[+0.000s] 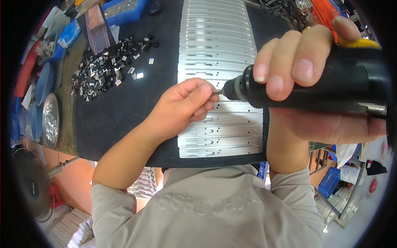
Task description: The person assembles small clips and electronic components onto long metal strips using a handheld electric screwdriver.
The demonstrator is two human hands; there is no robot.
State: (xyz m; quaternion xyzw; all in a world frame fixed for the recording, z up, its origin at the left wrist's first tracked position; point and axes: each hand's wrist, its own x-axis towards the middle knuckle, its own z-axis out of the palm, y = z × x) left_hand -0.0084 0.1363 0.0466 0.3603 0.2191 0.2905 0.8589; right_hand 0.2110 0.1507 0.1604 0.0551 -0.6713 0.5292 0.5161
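Note:
My right hand [293,62] grips a black electric screwdriver [331,93] held sideways, its nose pointing left. The thin screwdriver bit [218,92] runs into the closed fingertips of my left hand [182,103], which pinch its end. Whether a screw sits at that tip is hidden by the fingers. Both hands are above a long row of silver metal strips [219,131], laid side by side on the dark table mat [124,120]. Slots and small holes show in the strips.
Left of the strips lies a heap of small black and silver pieces [101,72], beside a dark upright box [97,31]. A blue bin [126,11] of small parts stands behind. A round metal tray [51,120] rests at the left edge. An orange coiled cord [324,16] hangs far right.

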